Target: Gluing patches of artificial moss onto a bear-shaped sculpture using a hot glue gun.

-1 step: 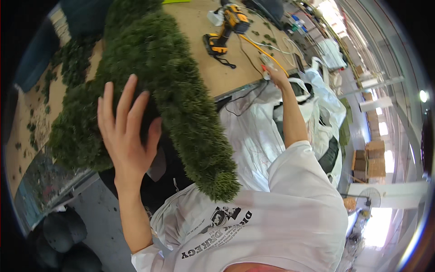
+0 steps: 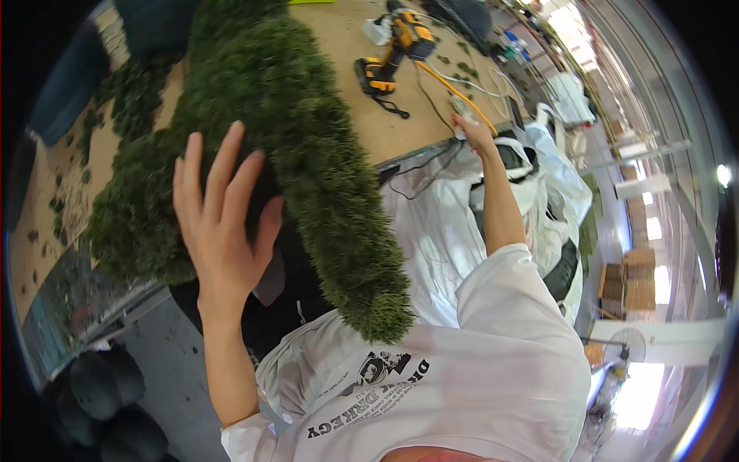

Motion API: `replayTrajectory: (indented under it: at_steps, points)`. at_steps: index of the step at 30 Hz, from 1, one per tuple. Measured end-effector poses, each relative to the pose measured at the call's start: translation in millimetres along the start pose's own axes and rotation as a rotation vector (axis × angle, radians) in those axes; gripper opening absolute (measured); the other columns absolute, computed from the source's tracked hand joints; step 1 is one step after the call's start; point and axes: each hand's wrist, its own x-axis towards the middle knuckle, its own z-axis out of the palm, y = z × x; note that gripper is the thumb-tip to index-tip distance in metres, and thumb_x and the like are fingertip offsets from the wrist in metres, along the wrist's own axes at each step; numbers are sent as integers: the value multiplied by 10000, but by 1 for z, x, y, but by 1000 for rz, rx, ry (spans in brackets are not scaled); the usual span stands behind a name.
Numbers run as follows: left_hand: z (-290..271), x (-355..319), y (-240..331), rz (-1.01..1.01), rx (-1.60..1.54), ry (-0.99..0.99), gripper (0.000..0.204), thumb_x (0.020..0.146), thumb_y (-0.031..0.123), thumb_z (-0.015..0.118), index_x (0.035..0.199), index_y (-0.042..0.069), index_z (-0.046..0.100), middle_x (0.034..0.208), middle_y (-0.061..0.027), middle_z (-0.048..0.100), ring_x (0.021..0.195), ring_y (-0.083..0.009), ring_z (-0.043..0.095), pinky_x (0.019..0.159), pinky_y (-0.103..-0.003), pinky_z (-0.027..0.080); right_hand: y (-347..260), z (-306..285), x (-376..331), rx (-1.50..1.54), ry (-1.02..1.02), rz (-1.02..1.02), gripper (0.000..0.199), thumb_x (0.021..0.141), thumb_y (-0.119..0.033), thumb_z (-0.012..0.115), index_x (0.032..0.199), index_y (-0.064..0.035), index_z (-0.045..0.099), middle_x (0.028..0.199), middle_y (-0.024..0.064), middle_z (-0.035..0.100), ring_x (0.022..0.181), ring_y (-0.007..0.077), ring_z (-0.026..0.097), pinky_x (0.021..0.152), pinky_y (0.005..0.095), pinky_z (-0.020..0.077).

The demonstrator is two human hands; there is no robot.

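Note:
A large shape covered in dark green artificial grass (image 2: 323, 169) lies across the table and over my lap, one thick limb pointing toward my shirt. My left hand (image 2: 223, 208) is open, fingers spread, against or just above the grass; whether it presses on it I cannot tell. Over at the right table edge, my right hand (image 2: 476, 135) is closed round a pale corded tool that looks like a glue gun (image 2: 460, 109). The fingers partly hide it.
A yellow and black cordless drill (image 2: 396, 50) stands on the brown tabletop (image 2: 362, 108), near a yellow cable (image 2: 454, 88) and white cords. White sacks (image 2: 431, 223) hang below the edge. Loose green scraps lie left. Dark round objects (image 2: 108, 385) sit on the floor.
The whole scene has shifted slightly rightward in view. My right hand has turned a little on the tool, and its red part no longer shows. My left hand stays spread at the grass.

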Motion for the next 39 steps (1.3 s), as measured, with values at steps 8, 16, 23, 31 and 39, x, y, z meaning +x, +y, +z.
replayTrajectory:
  at_steps: [8,16,23,31,39]
  points:
    - [-6,2,2,-24,-48,-21,471,802,136,800,1259,110,688,1555,-76,513,1477,-423,380,1181,-606,336,4,-24,-4,495,-247,351,302,799,-360,836,883,-146,641,645,13,597,424,100,417,433,291,349]
    - [-6,1,4,-51,-119,12,416,821,161,796,1227,152,704,1542,-24,522,1468,-369,400,1204,-553,346,-52,-111,-63,1419,-259,-65,263,986,-115,579,1235,-31,593,709,-8,532,456,97,308,582,276,316]
    - [-3,-4,0,-42,-163,41,421,847,167,778,1258,146,693,1563,-29,503,1489,-363,377,1219,-550,327,-229,-180,-114,1074,-615,-886,487,920,-203,642,1361,-16,551,684,-5,480,579,114,323,722,339,281]
    - [0,-9,-1,-69,-192,89,398,862,183,766,1255,180,701,1557,13,503,1480,-318,394,1223,-508,349,-358,-176,-180,411,-931,-1032,512,740,65,672,1248,97,612,1111,176,735,873,208,695,688,302,544]
    - [3,-10,-1,-87,-247,120,366,870,206,765,1232,168,725,1559,19,497,1482,-298,388,1227,-480,357,-415,-156,-233,-184,-844,-970,320,870,-45,769,1186,-19,724,1034,56,771,923,118,702,802,283,567]
